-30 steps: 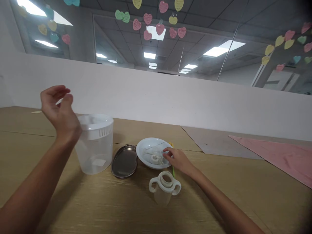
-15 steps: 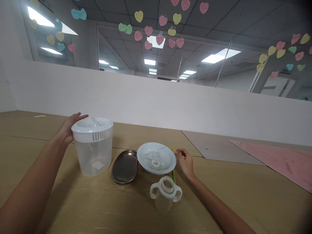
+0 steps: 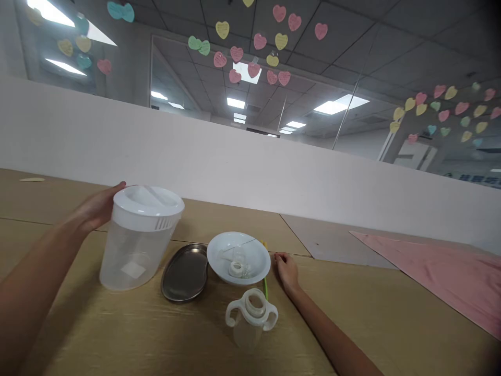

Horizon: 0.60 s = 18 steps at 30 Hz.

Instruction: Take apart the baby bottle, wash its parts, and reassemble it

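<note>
My left hand [image 3: 100, 205] is at the upper left side of a clear plastic pitcher [image 3: 133, 256] with a white lid [image 3: 148, 200]. The pitcher leans to the right in my grip; most of my fingers are hidden behind it. My right hand [image 3: 286, 269] rests on the table with its fingers curled, just right of a white bowl [image 3: 219, 266], with nothing visible in it. Inside the bowl lie a white ring [image 3: 236, 269] and some clear pieces. In front of the bowl stands a lidless baby bottle [image 3: 250, 326] with two white handles.
A kidney-shaped metal tray [image 3: 185, 274] lies between the pitcher and the bowl. Something thin and green [image 3: 265, 288] shows beside the bowl. A grey mat [image 3: 324, 243] and a pink cloth [image 3: 434, 277] cover the table's right part. A white wall [image 3: 219, 162] rises behind.
The pitcher has gone from upright to tilted right, with my left hand still on it. My right hand stays beside the bowl, its fingers now lower and more curled. The view has shifted.
</note>
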Available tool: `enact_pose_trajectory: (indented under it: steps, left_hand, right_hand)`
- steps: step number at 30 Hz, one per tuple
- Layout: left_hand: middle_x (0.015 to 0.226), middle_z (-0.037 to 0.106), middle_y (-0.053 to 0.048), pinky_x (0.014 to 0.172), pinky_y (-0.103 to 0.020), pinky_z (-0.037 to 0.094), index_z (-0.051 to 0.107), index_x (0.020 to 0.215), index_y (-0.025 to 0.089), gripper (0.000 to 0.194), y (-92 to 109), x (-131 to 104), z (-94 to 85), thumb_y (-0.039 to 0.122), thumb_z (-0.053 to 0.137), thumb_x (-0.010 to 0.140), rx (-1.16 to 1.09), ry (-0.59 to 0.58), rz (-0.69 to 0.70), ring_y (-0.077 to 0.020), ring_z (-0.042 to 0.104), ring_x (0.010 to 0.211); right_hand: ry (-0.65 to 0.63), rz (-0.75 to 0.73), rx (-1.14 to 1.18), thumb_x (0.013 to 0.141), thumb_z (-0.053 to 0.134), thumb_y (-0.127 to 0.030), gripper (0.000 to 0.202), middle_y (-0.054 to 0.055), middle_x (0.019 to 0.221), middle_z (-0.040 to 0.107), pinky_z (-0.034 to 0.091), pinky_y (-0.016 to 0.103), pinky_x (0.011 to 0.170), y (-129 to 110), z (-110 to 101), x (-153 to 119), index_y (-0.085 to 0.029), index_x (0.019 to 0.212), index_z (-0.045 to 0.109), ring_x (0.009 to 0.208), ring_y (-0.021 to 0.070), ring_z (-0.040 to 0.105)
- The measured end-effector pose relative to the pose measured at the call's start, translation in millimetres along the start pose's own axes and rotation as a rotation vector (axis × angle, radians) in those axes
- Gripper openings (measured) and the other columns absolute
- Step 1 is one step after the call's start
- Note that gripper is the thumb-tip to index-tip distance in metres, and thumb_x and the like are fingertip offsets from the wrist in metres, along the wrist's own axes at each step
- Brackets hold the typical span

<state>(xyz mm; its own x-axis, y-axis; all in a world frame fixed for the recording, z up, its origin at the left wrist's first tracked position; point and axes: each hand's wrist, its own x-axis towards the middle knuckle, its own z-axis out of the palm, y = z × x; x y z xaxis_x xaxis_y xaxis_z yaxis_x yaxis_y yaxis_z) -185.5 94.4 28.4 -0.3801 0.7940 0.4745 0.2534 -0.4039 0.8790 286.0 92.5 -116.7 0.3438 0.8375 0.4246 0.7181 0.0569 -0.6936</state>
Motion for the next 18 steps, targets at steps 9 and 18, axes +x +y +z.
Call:
enact_pose_trajectory:
  steps: [9,18]
  left_hand:
    - [0.088,0.063,0.002,0.092,-0.041,0.038,0.065,0.091,0.013,0.029,57.6,-31.6,36.5,0.037,0.053,0.080,0.079,-0.018,0.137,-0.0149,0.054,0.085]
    - [0.098,0.063,-0.003,0.086,-0.032,0.040,0.064,0.091,0.020,0.029,60.9,-59.9,72.3,0.042,0.051,0.079,0.194,-0.021,0.346,-0.0187,0.054,0.087]
  right_hand:
    - [-0.037,0.005,-0.025,0.077,0.036,-0.034,0.033,0.009,0.086,0.068,0.047,0.032,0.068,0.2,1.7,0.3,-0.017,0.085,0.064,0.082,0.0228,0.062]
    - [-0.074,0.028,-0.040,0.075,0.037,-0.031,0.033,0.009,0.088,0.067,0.043,0.032,0.071,1.1,4.8,2.1,-0.016,0.087,0.064,0.082,0.0228,0.060]
